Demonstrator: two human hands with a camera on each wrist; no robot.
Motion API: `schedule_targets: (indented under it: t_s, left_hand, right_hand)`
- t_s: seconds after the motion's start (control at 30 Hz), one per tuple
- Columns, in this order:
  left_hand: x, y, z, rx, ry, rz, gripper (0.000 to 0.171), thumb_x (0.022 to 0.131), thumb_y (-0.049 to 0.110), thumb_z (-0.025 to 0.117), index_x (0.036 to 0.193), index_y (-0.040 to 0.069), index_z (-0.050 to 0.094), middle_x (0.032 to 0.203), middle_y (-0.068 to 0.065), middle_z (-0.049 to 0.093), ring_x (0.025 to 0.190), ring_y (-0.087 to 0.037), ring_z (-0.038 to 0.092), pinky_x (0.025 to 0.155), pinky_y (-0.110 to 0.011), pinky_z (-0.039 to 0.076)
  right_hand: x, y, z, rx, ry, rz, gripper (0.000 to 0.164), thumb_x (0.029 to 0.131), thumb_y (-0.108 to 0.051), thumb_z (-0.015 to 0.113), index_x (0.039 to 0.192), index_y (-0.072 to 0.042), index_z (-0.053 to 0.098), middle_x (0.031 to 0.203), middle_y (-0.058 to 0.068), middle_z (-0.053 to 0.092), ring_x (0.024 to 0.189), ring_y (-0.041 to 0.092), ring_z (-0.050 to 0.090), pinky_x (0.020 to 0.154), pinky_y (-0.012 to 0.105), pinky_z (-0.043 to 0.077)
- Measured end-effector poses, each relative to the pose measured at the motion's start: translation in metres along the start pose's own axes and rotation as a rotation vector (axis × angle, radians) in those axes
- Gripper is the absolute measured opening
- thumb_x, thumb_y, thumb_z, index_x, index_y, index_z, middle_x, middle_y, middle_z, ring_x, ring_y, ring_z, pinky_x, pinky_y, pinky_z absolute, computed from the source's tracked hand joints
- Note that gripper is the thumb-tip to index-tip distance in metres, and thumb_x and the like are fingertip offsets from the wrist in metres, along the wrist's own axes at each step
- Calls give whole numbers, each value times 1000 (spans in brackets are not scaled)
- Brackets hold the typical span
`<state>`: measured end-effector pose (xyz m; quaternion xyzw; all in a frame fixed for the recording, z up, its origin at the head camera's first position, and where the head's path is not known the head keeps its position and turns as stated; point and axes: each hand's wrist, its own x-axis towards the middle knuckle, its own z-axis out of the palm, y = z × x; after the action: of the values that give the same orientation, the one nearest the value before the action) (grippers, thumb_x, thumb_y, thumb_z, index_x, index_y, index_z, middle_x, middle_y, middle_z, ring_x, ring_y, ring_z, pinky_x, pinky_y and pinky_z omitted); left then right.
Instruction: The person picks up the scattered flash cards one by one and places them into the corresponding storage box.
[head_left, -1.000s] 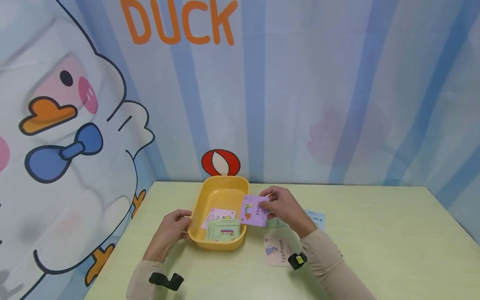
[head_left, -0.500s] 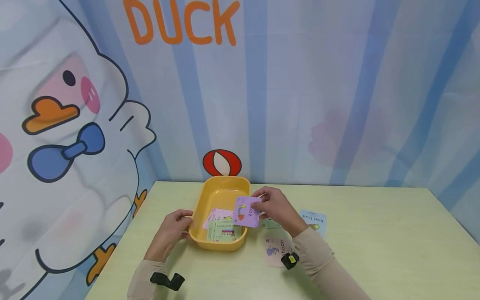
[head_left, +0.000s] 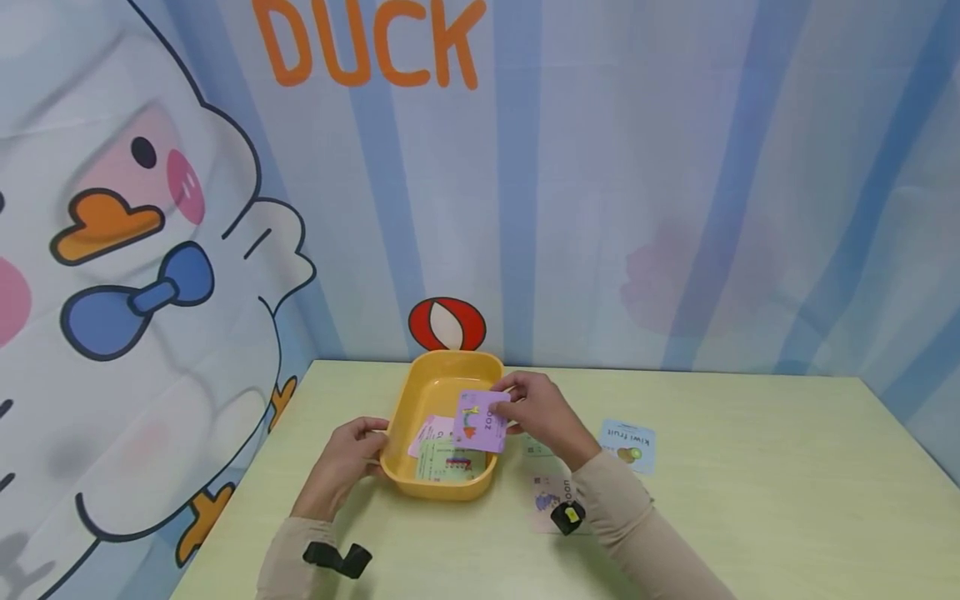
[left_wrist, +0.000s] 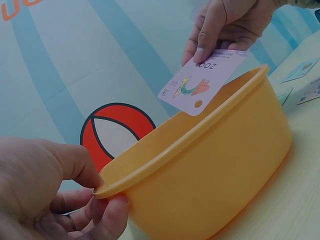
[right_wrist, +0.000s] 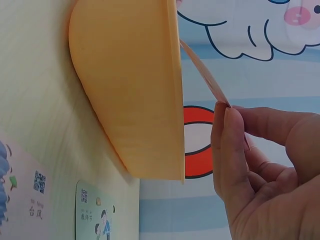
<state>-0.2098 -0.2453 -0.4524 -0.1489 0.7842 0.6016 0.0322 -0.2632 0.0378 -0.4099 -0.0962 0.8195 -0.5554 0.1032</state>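
A purple card (head_left: 480,421) printed "zoo" is pinched between the thumb and fingers of my right hand (head_left: 542,414), over the right rim of the yellow plastic basin (head_left: 442,493). In the right wrist view the card (right_wrist: 206,74) shows edge-on, its far end past the rim. My left hand (head_left: 347,458) pinches the basin's left rim, the thumb and fingers on either side of it in the left wrist view. Inside the basin lie a green card (head_left: 442,463) and a pink card (head_left: 431,434), partly covered.
On the table (head_left: 750,467) right of the basin lie a blue "kiwi fruit" card (head_left: 628,446), a pink card (head_left: 544,500) and a green card (head_left: 537,447), these last two partly behind the right arm. A printed curtain (head_left: 585,208) rises behind the table's back edge.
My right hand has carried the purple card leftward, from beside the basin's right rim to over its inside. The kiwi fruit card now shows fully. My left hand keeps hold of the rim.
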Motion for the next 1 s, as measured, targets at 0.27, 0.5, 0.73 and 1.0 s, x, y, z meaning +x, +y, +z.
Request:
schedule_targets:
  t_s: [0.27, 0.5, 0.73, 1.0]
  left_hand:
    - [-1, -1, 0, -2, -4, 11, 33, 98, 10, 55, 129, -1, 57, 106, -15, 58, 83, -23, 60, 66, -31, 57]
    - [-2, 1, 0, 5, -7, 13, 33, 98, 10, 55, 129, -1, 58, 107, -15, 58, 85, -23, 60, 67, -31, 57]
    - [-3, 2, -1, 0, -8, 12, 33, 97, 10, 55, 129, -1, 58, 106, -14, 58, 84, -22, 60, 67, -30, 57]
    - [-3, 3, 0, 9, 0, 6, 33, 96, 10, 56, 128, 0, 58, 106, -14, 59, 87, -23, 58, 68, -30, 57]
  right_hand:
    - [0, -4, 5, -10, -14, 0, 22, 92, -7, 72, 114, -7, 69, 98, 11, 63, 80, 20, 68, 70, 33, 61]
    - [1, -7, 9, -7, -29, 4, 22, 92, -5, 71, 114, -6, 69, 99, 11, 64, 83, 21, 68, 74, 38, 62]
    - [2, -8, 14, -30, -31, -4, 24, 91, -1, 67, 114, -5, 69, 98, 10, 63, 82, 21, 65, 72, 38, 62]
    - [1, -10, 18, -44, -39, -15, 27, 90, 0, 68, 116, -4, 70, 101, 11, 61, 87, 23, 63, 69, 33, 61]
